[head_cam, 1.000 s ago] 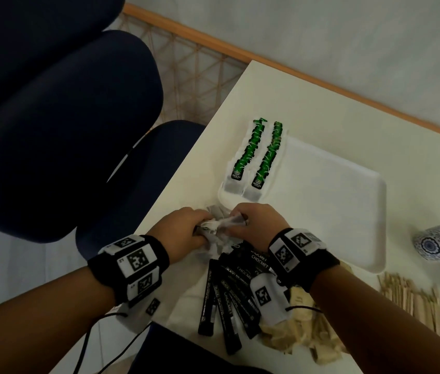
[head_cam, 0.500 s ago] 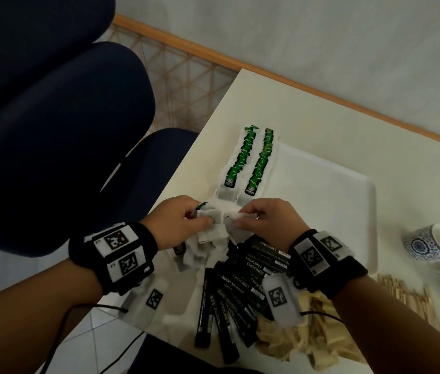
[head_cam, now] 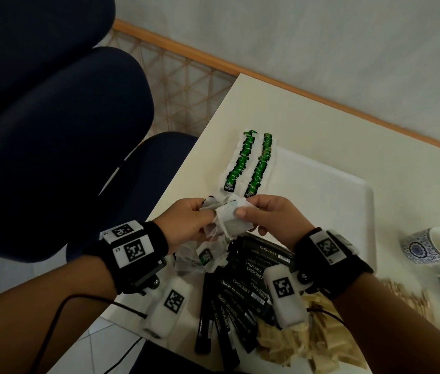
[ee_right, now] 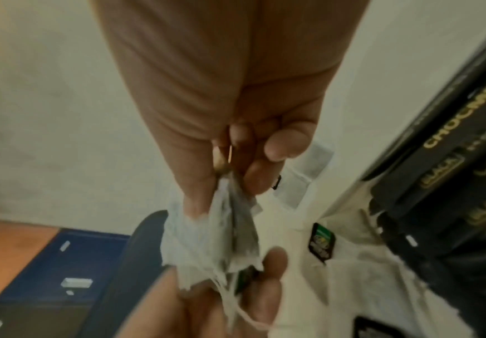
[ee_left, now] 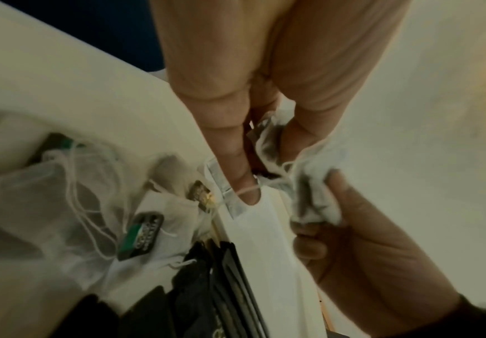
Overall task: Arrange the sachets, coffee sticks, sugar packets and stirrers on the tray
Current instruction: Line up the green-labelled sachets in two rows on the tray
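Both hands hold a small bunch of white tea bag sachets (head_cam: 231, 218) just above the table, at the near left corner of the white tray (head_cam: 321, 201). My left hand (head_cam: 208, 213) pinches the bunch from the left, and my right hand (head_cam: 246, 207) pinches it from the right between thumb and fingers. In the right wrist view the sachets (ee_right: 215, 233) hang crumpled below the pinching fingers. Two neat rows of green-tagged sachets (head_cam: 251, 166) lie along the tray's left side. Loose sachets (head_cam: 202, 257) lie under my hands. Nearer me lie black coffee sticks (head_cam: 240, 292), beige sugar packets (head_cam: 308, 344) and wooden stirrers (head_cam: 407, 295).
Two blue-patterned cups (head_cam: 429, 249) stand at the right, beyond the stirrers. A dark blue chair (head_cam: 65, 157) stands close to the table's left edge. Most of the tray's surface right of the sachet rows is bare.
My hands have lifted slightly off the loose pile, drawing a bunch of sachets up between them. The rows on the tray have not moved.
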Available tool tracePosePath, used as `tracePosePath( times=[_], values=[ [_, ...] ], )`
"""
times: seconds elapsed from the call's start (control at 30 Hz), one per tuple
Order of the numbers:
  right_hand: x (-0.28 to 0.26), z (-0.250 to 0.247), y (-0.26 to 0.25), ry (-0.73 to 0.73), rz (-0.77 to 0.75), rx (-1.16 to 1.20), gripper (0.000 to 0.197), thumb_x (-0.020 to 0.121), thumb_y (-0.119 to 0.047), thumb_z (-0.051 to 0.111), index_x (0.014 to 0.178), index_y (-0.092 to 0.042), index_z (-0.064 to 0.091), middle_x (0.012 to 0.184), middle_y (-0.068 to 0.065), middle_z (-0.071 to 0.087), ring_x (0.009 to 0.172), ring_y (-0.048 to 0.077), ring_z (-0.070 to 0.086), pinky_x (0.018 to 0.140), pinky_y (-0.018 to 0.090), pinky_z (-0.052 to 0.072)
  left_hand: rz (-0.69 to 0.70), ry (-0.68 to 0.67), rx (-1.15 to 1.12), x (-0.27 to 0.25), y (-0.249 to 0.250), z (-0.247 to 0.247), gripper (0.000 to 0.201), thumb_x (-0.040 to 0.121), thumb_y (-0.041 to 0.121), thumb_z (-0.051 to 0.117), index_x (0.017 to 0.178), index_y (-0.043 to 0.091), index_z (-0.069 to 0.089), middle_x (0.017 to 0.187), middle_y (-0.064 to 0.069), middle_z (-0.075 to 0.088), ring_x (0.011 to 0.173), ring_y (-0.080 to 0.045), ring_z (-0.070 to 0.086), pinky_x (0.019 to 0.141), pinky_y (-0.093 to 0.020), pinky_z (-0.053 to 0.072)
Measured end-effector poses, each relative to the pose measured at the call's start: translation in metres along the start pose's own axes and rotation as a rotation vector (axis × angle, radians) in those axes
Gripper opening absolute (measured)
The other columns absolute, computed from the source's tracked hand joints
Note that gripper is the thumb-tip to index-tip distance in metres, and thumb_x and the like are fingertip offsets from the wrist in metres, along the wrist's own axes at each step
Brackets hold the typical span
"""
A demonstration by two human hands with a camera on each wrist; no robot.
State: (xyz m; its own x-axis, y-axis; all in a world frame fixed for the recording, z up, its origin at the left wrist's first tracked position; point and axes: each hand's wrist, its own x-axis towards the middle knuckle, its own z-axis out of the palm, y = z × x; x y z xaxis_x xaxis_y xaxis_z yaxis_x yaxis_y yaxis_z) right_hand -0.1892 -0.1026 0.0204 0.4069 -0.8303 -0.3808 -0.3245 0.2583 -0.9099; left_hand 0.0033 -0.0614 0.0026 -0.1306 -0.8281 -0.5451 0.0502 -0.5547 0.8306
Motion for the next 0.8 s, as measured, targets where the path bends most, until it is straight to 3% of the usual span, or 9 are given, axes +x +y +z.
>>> tracePosePath(
  times=[0.2, 0.3, 0.4, 0.47, 0.53, 0.6, 0.67, 0.7, 0.8],
  values=[
    [0.009, 0.012, 0.012, 0.133, 0.014, 0.011, 0.009, 0.081, -0.015, 0.073, 0.088, -0.013, 0.068, 0.077, 0.003, 0.063, 0.062, 0.01, 0.06, 0.05, 0.017, 0.048, 0.011, -0.071, -0.05, 0.004, 0.003, 0.006, 0.026, 0.087, -0.007, 0.056, 0.11, 0.0, 0.063, 0.096, -0.025, 0.062, 0.077, -0.024, 0.061, 0.079, -0.036, 0.055],
    [0.012, 0.015, 0.015, 0.233, -0.058, -0.144, 0.023, 0.077, -0.027, 0.077, 0.095, -0.024, 0.064, 0.088, -0.002, 0.056, 0.067, 0.012, 0.059, 0.055, 0.018, 0.045, 0.05, -0.133, -0.03, 0.004, 0.005, 0.005, 0.038, 0.081, -0.002, 0.065, 0.118, 0.002, 0.058, 0.107, -0.036, 0.06, 0.085, -0.032, 0.058, 0.08, -0.046, 0.045],
    [0.013, 0.019, 0.013, 0.32, -0.112, -0.282, 0.025, 0.075, -0.032, 0.077, 0.092, -0.028, 0.059, 0.086, -0.005, 0.051, 0.064, 0.01, 0.052, 0.061, 0.02, 0.043, 0.108, -0.11, 0.007, 0.005, 0.004, 0.005, 0.039, 0.08, -0.003, 0.067, 0.116, 0.008, 0.058, 0.097, -0.022, 0.066, 0.085, -0.031, 0.059, 0.075, -0.043, 0.044],
    [0.012, 0.021, 0.009, 0.263, -0.122, -0.216, 0.01, 0.081, -0.024, 0.072, 0.083, -0.029, 0.063, 0.074, -0.004, 0.058, 0.061, 0.009, 0.052, 0.062, 0.026, 0.047, 0.135, -0.07, -0.031, 0.009, 0.002, 0.004, 0.04, 0.082, -0.01, 0.065, 0.114, 0.014, 0.057, 0.096, -0.013, 0.068, 0.087, -0.023, 0.064, 0.081, -0.041, 0.052],
    [0.011, 0.023, 0.009, 0.2, -0.114, -0.217, 0.011, 0.088, -0.022, 0.065, 0.079, -0.027, 0.069, 0.072, 0.004, 0.067, 0.064, 0.012, 0.057, 0.065, 0.034, 0.051, 0.154, -0.078, -0.055, 0.01, 0.002, 0.004, 0.036, 0.082, -0.011, 0.063, 0.109, 0.013, 0.059, 0.093, -0.009, 0.07, 0.084, -0.018, 0.066, 0.082, -0.032, 0.055],
    [0.01, 0.023, 0.008, 0.173, -0.101, -0.226, 0.027, 0.091, -0.036, 0.059, 0.079, -0.016, 0.072, 0.071, 0.01, 0.065, 0.065, 0.016, 0.055, 0.065, 0.037, 0.049, 0.169, -0.093, -0.045, 0.01, 0.002, 0.003, 0.026, 0.082, -0.005, 0.066, 0.105, 0.008, 0.062, 0.095, -0.013, 0.07, 0.087, -0.023, 0.066, 0.082, -0.033, 0.055],
    [0.007, 0.023, 0.006, 0.162, -0.08, -0.203, 0.058, 0.082, -0.061, 0.056, 0.078, -0.005, 0.068, 0.066, 0.006, 0.057, 0.062, 0.013, 0.049, 0.063, 0.031, 0.045, 0.165, -0.086, -0.063, 0.007, 0.004, 0.003, 0.024, 0.076, 0.009, 0.075, 0.097, 0.008, 0.065, 0.092, -0.017, 0.07, 0.083, -0.029, 0.065, 0.079, -0.038, 0.053],
    [0.005, 0.022, 0.004, 0.158, -0.093, -0.208, 0.058, 0.078, -0.064, 0.059, 0.073, -0.008, 0.067, 0.061, 0.0, 0.052, 0.058, 0.009, 0.046, 0.061, 0.026, 0.041, 0.153, -0.069, -0.068, 0.007, 0.004, 0.002, 0.028, 0.069, 0.019, 0.08, 0.092, 0.01, 0.067, 0.086, -0.016, 0.069, 0.075, -0.028, 0.062, 0.072, -0.037, 0.051],
    [0.003, 0.019, -0.002, 0.206, -0.159, -0.371, 0.04, 0.081, -0.04, 0.07, 0.051, -0.023, 0.049, 0.053, -0.011, 0.035, 0.049, 0.003, 0.036, 0.051, 0.014, 0.028, 0.127, -0.034, -0.047, 0.009, 0.004, 0.0, 0.025, 0.059, 0.032, 0.084, 0.076, 0.02, 0.071, 0.07, -0.006, 0.064, 0.059, -0.017, 0.053, 0.054, -0.028, 0.043]
  ],
)
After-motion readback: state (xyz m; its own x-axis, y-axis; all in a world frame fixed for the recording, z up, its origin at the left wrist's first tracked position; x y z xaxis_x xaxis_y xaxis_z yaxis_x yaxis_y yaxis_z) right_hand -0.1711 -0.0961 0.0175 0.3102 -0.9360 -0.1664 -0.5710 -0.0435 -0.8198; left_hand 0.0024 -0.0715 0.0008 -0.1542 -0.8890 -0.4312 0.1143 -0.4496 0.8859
